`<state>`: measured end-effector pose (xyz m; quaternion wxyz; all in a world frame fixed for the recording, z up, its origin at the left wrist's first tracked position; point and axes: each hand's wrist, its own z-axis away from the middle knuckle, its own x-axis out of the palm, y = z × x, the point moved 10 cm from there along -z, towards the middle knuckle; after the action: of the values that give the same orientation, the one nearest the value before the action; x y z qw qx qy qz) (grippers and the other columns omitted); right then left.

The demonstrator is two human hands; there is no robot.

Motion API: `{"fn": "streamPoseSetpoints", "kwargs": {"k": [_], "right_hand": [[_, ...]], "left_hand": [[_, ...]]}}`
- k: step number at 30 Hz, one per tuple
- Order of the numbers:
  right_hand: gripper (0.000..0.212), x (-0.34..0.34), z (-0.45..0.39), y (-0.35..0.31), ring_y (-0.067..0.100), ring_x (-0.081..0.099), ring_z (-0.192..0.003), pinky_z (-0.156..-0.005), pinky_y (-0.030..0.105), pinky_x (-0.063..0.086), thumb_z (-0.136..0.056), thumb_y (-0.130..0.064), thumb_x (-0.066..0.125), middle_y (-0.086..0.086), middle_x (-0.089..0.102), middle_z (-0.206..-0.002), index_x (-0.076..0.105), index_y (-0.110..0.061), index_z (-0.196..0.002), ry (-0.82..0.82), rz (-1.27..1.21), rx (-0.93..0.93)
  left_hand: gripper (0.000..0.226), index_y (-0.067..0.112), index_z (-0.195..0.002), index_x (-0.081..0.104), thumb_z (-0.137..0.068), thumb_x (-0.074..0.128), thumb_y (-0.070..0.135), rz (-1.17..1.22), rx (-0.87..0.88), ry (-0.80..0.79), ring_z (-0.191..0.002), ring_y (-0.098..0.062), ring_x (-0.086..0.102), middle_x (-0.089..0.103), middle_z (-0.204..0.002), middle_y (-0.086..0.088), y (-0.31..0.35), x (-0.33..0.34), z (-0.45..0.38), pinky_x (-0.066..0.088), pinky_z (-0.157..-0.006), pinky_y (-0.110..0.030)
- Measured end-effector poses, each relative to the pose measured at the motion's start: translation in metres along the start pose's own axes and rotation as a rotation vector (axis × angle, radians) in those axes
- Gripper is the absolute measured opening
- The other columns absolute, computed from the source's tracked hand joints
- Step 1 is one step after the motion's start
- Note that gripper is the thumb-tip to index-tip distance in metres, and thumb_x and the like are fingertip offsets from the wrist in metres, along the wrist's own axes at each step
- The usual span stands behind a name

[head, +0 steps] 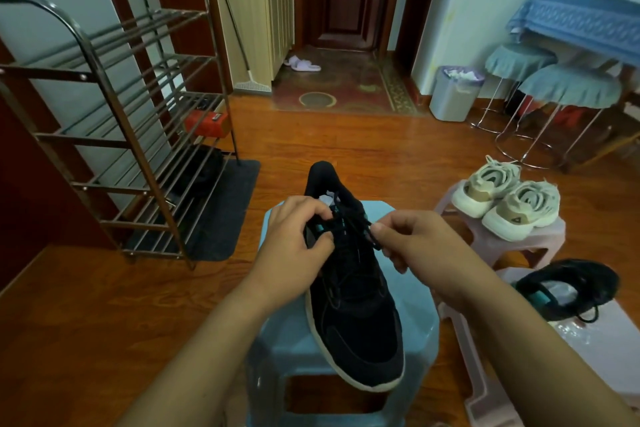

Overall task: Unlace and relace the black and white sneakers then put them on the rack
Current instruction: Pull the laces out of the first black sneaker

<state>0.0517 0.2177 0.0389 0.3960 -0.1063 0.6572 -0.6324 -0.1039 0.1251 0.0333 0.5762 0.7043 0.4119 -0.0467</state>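
A black sneaker with a white sole (356, 315) lies on a light blue plastic stool (415, 333), toe toward me. My left hand (294, 246) grips the shoe's left side near the top eyelets, fingers curled over the laces. My right hand (412, 243) pinches a black lace (367, 232) at the shoe's right side. The second black sneaker (568, 288) lies on its side on a pink stool at the right. The metal shoe rack (114, 135) stands at the left.
A pair of cream sneakers (505, 198) sits on a pink stool (519, 239) at the right. A red box (206, 121) is on a rack shelf. A grey bin (453, 94), two covered stools and a blue-clothed table stand at the back right. Wooden floor all around.
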Motion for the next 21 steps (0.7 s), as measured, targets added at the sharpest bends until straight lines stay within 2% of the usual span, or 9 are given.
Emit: {"fn": "streamPoseSetpoints", "kwargs": {"k": [3, 5, 9, 11, 13, 15, 17, 19, 21], "right_hand": [[0.027, 0.012, 0.001, -0.014, 0.017, 0.052, -0.069, -0.07, 0.031, 0.043, -0.101, -0.018, 0.053, 0.004, 0.057, -0.073, 0.067, -0.012, -0.079, -0.116, -0.345, 0.001], [0.027, 0.004, -0.005, -0.036, 0.016, 0.054, -0.073, -0.076, 0.033, 0.044, -0.1, -0.016, 0.05, 0.004, 0.057, -0.075, 0.064, -0.014, -0.077, -0.112, -0.541, -0.084], [0.016, -0.062, -0.009, -0.081, 0.017, 0.062, -0.087, -0.095, 0.036, 0.05, -0.098, -0.017, 0.053, 0.003, 0.061, -0.085, 0.061, -0.014, -0.084, 0.014, -1.27, -0.362], [0.013, -0.091, -0.014, -0.07, 0.019, 0.064, -0.105, -0.1, 0.037, 0.051, -0.099, -0.018, 0.054, 0.004, 0.066, -0.097, 0.064, -0.013, -0.093, 0.123, -1.467, -0.418], [0.018, -0.086, -0.026, -0.035, 0.021, 0.064, -0.118, -0.101, 0.04, 0.052, -0.1, -0.021, 0.054, 0.005, 0.068, -0.117, 0.062, -0.012, -0.114, 0.228, -1.285, -0.257], [0.031, -0.056, -0.025, 0.0, 0.021, 0.065, -0.114, -0.096, 0.041, 0.055, -0.103, -0.035, 0.052, 0.004, 0.064, -0.129, 0.056, -0.018, -0.129, 0.273, -0.668, 0.006], [0.028, -0.03, -0.014, 0.008, 0.015, 0.067, -0.097, -0.086, 0.038, 0.058, -0.098, -0.051, 0.054, 0.0, 0.068, -0.114, 0.062, -0.027, -0.111, 0.246, -0.108, 0.075], [0.029, -0.006, -0.003, -0.012, 0.01, 0.062, -0.078, -0.071, 0.03, 0.054, -0.092, -0.057, 0.059, -0.007, 0.065, -0.087, 0.062, -0.028, -0.093, 0.219, 0.13, -0.035], [0.031, 0.01, 0.002, -0.036, 0.005, 0.053, -0.07, -0.059, 0.023, 0.039, -0.088, -0.056, 0.065, -0.009, 0.057, -0.077, 0.057, -0.026, -0.087, 0.238, 0.363, -0.156]], "left_hand": [[0.019, 0.034, -0.092, 0.057, -0.094, 0.064, 0.017, 0.033, -0.001, -0.02, -0.117, 0.002, 0.038, 0.053, -0.11, 0.014, 0.004, 0.001, 0.0, 0.025, -0.094, -0.004], [0.014, 0.034, -0.09, 0.056, -0.098, 0.062, 0.024, 0.023, 0.014, -0.036, -0.117, 0.002, 0.037, 0.052, -0.109, 0.015, 0.007, 0.004, 0.0, 0.024, -0.093, -0.003], [0.015, 0.027, -0.089, 0.054, -0.102, 0.055, 0.021, 0.032, 0.01, -0.103, -0.111, -0.009, 0.045, 0.054, -0.103, 0.011, 0.008, 0.006, 0.0, 0.03, -0.087, -0.005], [0.015, 0.017, -0.089, 0.054, -0.103, 0.053, 0.017, 0.111, -0.035, -0.115, -0.104, -0.013, 0.05, 0.056, -0.101, 0.002, 0.006, 0.001, 0.002, 0.035, -0.084, -0.007], [0.016, 0.012, -0.089, 0.054, -0.104, 0.051, 0.014, 0.193, -0.085, -0.098, -0.102, -0.013, 0.053, 0.059, -0.105, -0.004, 0.003, -0.003, 0.005, 0.037, -0.082, -0.005], [0.016, 0.011, -0.091, 0.056, -0.105, 0.051, 0.014, 0.249, -0.13, -0.068, -0.104, -0.009, 0.055, 0.061, -0.108, -0.003, -0.001, -0.005, 0.007, 0.037, -0.083, -0.004], [0.016, 0.014, -0.092, 0.058, -0.105, 0.051, 0.015, 0.267, -0.139, -0.068, -0.104, -0.006, 0.056, 0.062, -0.108, 0.001, -0.001, -0.002, 0.007, 0.037, -0.083, -0.003], [0.016, 0.016, -0.092, 0.06, -0.105, 0.052, 0.017, 0.247, -0.111, -0.077, -0.104, -0.006, 0.055, 0.062, -0.106, 0.002, 0.003, 0.003, 0.006, 0.039, -0.086, -0.007], [0.016, 0.02, -0.092, 0.06, -0.106, 0.052, 0.022, 0.248, -0.085, -0.081, -0.107, -0.014, 0.056, 0.062, -0.105, 0.001, 0.004, 0.01, 0.005, 0.045, -0.092, -0.021]]}}
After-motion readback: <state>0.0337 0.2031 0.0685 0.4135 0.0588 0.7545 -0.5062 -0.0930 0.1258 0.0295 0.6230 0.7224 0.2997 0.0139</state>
